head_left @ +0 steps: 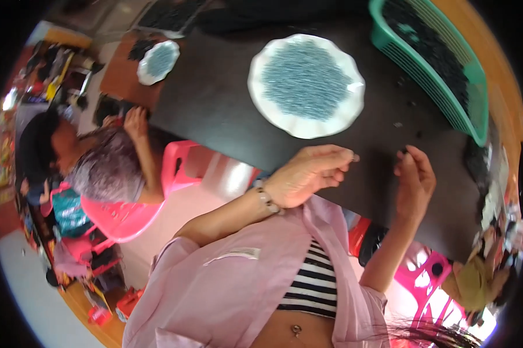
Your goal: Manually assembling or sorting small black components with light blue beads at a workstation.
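Over the near edge of the dark table, my left hand (314, 174) pinches something tiny between thumb and forefinger, too small to make out. My right hand (413, 184) is held a little apart from it, its fingertips closed on a small black piece (403, 151). Beyond my hands stands a white scallop-edged plate (354, 107), spread with many thin, pale blue-grey slivers (305, 78). To the right, a green slatted plastic basket (428, 81) holds a heap of small black pieces (432, 55).
A few dark bits (412, 104) lie on the tabletop (215, 93) beside the basket. At the far left, a second white plate (151, 74) of slivers sits on a brown surface. A person (108, 165) sits there on a pink chair (122, 223). Another person (473, 284) is at the lower right.
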Motion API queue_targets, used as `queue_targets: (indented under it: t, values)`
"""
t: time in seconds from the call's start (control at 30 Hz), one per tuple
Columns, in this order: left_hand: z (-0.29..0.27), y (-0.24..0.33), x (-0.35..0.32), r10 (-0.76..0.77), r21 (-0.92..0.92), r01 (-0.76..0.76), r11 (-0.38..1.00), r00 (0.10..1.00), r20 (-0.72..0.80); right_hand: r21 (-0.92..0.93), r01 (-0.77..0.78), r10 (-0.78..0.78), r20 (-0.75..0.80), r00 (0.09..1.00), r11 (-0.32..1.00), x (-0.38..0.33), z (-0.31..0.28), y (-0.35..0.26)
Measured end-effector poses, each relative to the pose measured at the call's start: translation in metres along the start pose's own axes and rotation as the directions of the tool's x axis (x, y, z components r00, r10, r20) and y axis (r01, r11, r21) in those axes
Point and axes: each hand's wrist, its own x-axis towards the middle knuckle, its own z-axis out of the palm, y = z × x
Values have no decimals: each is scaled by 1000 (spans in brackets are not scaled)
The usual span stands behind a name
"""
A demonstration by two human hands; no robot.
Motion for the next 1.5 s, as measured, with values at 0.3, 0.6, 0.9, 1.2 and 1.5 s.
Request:
queue_targets:
  t: [0.3,0.6,0.9,1.2,1.5]
  values:
    - [13,4,2,-47,29,45,999,997,58,184,-37,21,88,996,982,-22,22,-8]
    - [13,6,12,-68,17,67,998,995,73,96,56,-67,112,991,994,-28,38,-18]
    - [8,5,8,-75,28,72,997,993,89,-172,301,-267,194,944,938,-31,45,-31]
    - [6,9,11,11,153,-23,988,997,79,-301,379,-314,242,918,875,-24,49,-37]
    - [13,10,8,178,409,-191,892,982,69,-372,365,-270,283,920,854,-28,48,-44]
